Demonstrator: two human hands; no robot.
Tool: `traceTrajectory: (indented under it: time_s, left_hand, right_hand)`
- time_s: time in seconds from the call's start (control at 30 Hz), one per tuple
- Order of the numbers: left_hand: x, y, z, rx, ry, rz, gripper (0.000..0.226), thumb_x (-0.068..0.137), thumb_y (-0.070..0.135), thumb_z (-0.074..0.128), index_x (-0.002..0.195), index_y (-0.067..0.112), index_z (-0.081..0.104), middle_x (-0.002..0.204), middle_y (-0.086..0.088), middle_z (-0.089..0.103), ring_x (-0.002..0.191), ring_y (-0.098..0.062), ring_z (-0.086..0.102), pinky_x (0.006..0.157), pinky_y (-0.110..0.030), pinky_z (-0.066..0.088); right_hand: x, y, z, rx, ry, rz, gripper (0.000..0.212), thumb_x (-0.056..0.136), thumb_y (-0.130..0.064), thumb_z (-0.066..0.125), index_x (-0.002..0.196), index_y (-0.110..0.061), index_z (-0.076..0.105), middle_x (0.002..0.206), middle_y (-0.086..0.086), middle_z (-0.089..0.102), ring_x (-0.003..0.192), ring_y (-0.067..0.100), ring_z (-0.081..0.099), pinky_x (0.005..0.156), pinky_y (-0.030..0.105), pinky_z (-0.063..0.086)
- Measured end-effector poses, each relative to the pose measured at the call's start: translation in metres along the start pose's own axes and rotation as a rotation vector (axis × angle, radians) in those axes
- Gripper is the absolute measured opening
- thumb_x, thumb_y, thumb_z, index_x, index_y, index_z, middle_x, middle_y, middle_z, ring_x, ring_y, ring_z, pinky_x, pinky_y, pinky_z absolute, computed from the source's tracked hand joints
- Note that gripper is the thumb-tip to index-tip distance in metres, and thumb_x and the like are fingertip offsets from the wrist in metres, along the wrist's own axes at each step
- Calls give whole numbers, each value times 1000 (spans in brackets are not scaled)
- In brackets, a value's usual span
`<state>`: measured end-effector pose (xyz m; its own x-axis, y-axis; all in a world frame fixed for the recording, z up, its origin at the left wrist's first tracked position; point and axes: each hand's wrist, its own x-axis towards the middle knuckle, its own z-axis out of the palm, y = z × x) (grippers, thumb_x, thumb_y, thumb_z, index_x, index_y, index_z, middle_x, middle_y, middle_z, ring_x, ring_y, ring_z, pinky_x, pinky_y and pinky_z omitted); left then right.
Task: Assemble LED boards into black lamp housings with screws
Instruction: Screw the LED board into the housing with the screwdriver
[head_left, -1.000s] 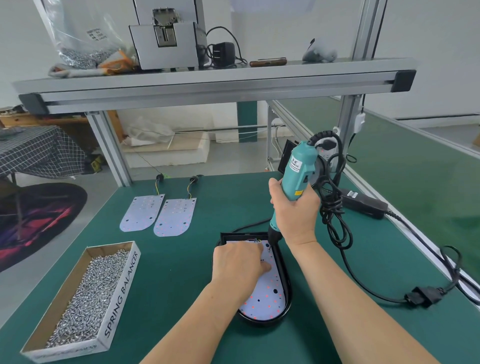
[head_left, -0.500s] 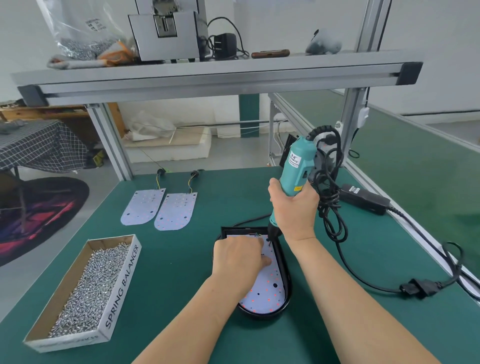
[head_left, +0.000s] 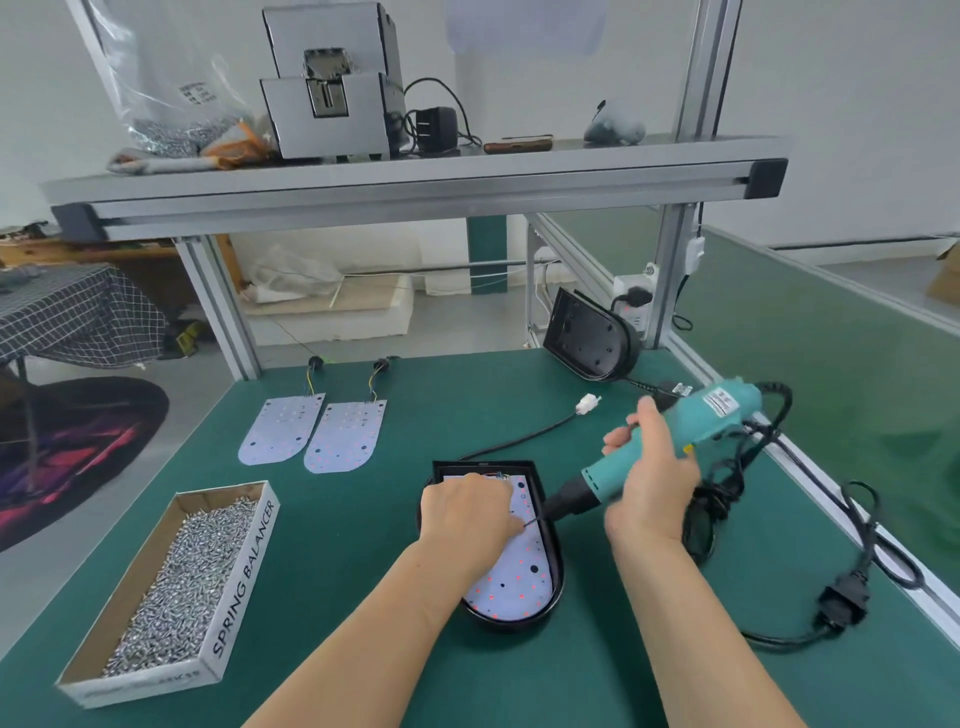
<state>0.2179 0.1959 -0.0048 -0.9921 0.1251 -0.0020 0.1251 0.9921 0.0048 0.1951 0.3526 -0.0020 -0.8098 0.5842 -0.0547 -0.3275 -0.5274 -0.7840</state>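
Frame middle: left hand (head_left: 467, 512) rests on white dotted LED board (head_left: 519, 587) in black oval housing (head_left: 511, 622), grip unclear; right hand (head_left: 652, 483) squeezes tilted teal electric screwdriver (head_left: 727, 410).

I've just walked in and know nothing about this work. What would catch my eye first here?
The teal electric screwdriver, gripped slantwise in the right hand at centre right, its bit aimed at the black lamp housing where the left hand rests on the LED board. At lower left, a cardboard box holds loose silver screws.
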Motion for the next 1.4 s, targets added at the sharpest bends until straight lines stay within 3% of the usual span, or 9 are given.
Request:
traceTrajectory:
  time_s: [0.07,0.17,0.3,0.43,0.57,0.67,1.0,1.23,1.4]
  left_hand:
    - [0,-1,-4,-85,-18,-23,16,91,36,56,97,22,57,109,-1,66,101,-28,62,70,-30,35]
    - [-2,-7,-10,-366,-40,-108,32,90,27,59,122,25,64,124,6,62,116,-23,59,81,-28,42]
    - [-13,-12,-21,-1372,-60,-428,17,95,4,56,102,5,71,83,-7,61,67,-14,56,56,-19,46]
    - [-30,-14,-23,-2147,-162,-589,37,88,-29,27,101,-17,60,105,-28,57,92,-34,64,72,-37,59]
    - [-45,-12,-12,-2227,-182,-591,33,91,-29,30,111,-20,55,121,-37,57,105,-41,66,85,-41,56]
    - [-47,-12,-2,-2227,-120,-618,21,96,-23,39,108,-19,56,116,-36,61,95,-37,71,75,-32,62]
    - [-48,-6,5,-1988,-16,-654,13,89,5,70,80,1,63,60,-6,65,48,-7,62,46,-11,49]
    - [-51,-5,7,-2119,4,-641,10,88,-9,65,86,-16,71,93,-23,75,82,-25,77,61,-20,59]
    - [-54,-5,6,-2029,-82,-573,28,85,-23,53,74,-11,75,93,-25,75,85,-29,76,62,-21,59]
  right_hand:
    - [3,2,-14,71,12,100,24,91,-31,71,81,-15,56,55,-7,59,51,9,57,49,18,47]
    - [6,7,-28,116,-8,181,24,93,-32,69,79,-17,56,58,-8,60,52,9,56,49,17,47]
    - [10,12,-34,181,-27,258,28,92,-37,69,79,-16,57,61,-6,58,54,8,57,50,17,47]
    - [12,13,-37,250,-54,330,33,92,-43,67,80,-15,56,64,-2,58,53,9,55,50,17,47]
    - [8,12,-35,226,-83,333,33,93,-44,66,82,-14,56,66,0,58,56,10,55,53,17,48]
    - [5,12,-33,223,-94,333,34,94,-45,65,84,-13,57,66,1,60,57,10,56,55,18,50]
    - [10,16,-31,243,-128,317,44,95,-56,60,90,-12,58,70,1,70,63,12,67,63,20,57]
    - [9,20,-32,190,-152,336,46,92,-60,61,93,-14,61,79,4,73,70,13,71,63,20,58]
    - [10,19,-32,185,-149,335,45,93,-59,60,93,-14,60,78,4,73,69,13,70,63,20,58]
